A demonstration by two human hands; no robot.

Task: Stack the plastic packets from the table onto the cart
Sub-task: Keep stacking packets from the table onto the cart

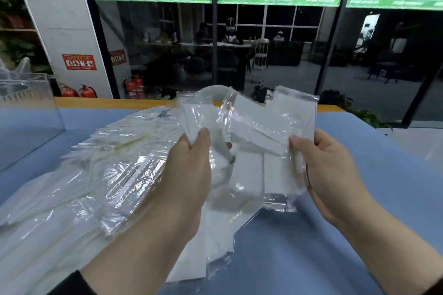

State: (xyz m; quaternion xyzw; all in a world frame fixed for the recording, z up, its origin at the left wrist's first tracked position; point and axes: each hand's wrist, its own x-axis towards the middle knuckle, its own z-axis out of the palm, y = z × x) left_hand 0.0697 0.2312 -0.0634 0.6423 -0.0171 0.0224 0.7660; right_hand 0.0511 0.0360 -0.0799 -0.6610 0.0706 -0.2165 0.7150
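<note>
Both hands hold a bunch of packets [251,141] above the table [359,199]: left hand [189,165] at 9 o'clock, right hand [328,170] at 3 o'clock. The packets look light, floppy and slippery, so gripping both side edges seems best. More packets [96,175] lie at 9 o'clock.

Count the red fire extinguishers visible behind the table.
4. Two fire extinguishers stand by the white pillar, one left of the other; two more stand side by side behind the glass and. Others may be hidden.
</note>
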